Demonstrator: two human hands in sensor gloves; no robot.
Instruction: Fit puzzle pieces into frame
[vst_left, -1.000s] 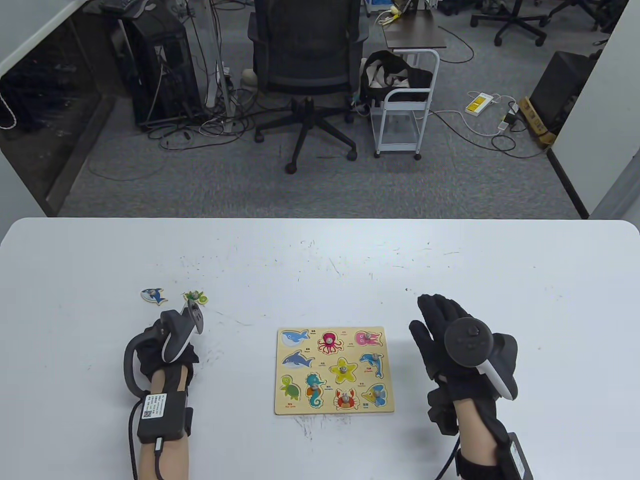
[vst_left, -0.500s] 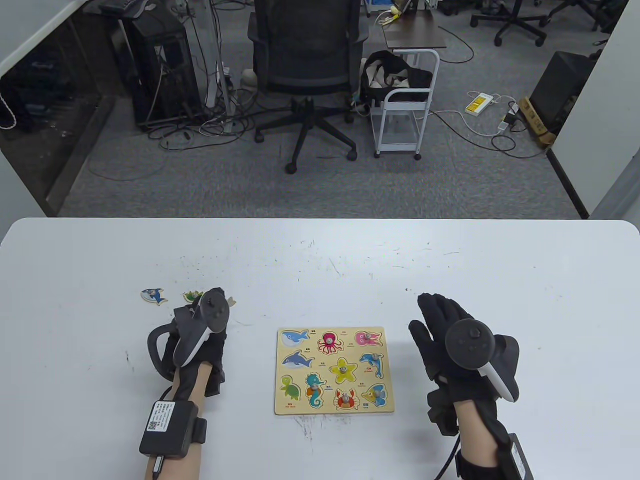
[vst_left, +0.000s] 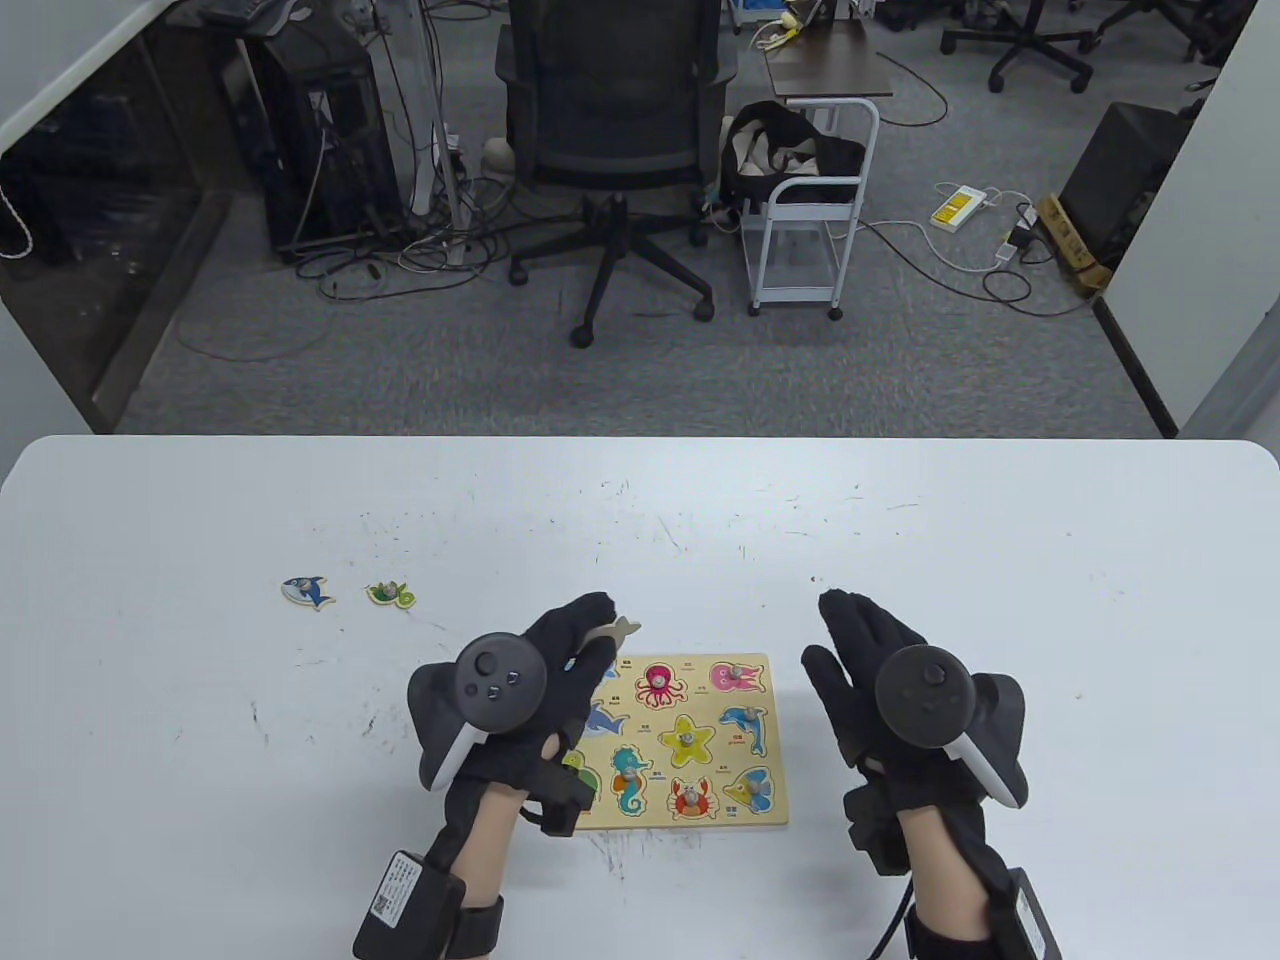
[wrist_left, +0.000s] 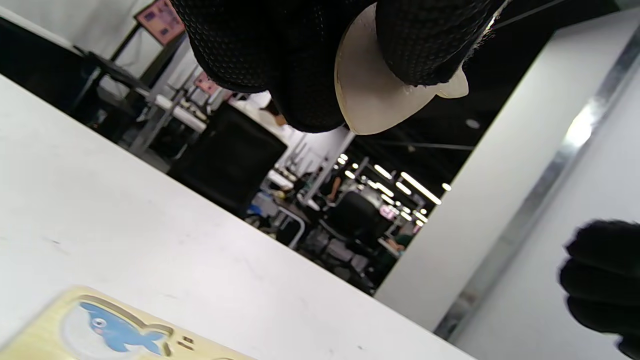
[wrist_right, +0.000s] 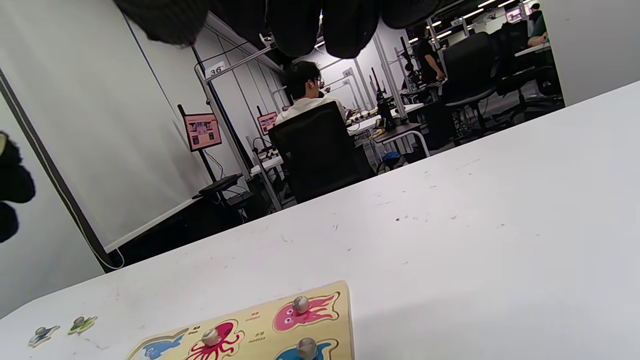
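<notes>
The yellow wooden puzzle frame (vst_left: 700, 662) lies on the white table, with several pegged sea-animal pieces seated in it. My left hand (vst_left: 592, 628) hovers over the frame's left side and pinches a puzzle piece (vst_left: 624, 628) whose tail sticks out past the fingers. The left wrist view shows the piece's pale underside (wrist_left: 370, 100) between my fingers, above the whale slot (wrist_left: 115, 330). My right hand (vst_left: 850, 640) lies open and empty just right of the frame. A blue fish piece (vst_left: 307, 592) and a green turtle piece (vst_left: 391, 596) lie loose at the left.
The frame's top corner also shows in the right wrist view (wrist_right: 260, 320), with the two loose pieces (wrist_right: 60, 330) far left. Beyond the table's far edge (vst_left: 640, 438) stand an office chair (vst_left: 615, 130) and a white cart (vst_left: 810, 200).
My left hand took a piece from beside the green turtle piece and carried it right, to above the frame's upper left. My right hand shifted slightly left.
</notes>
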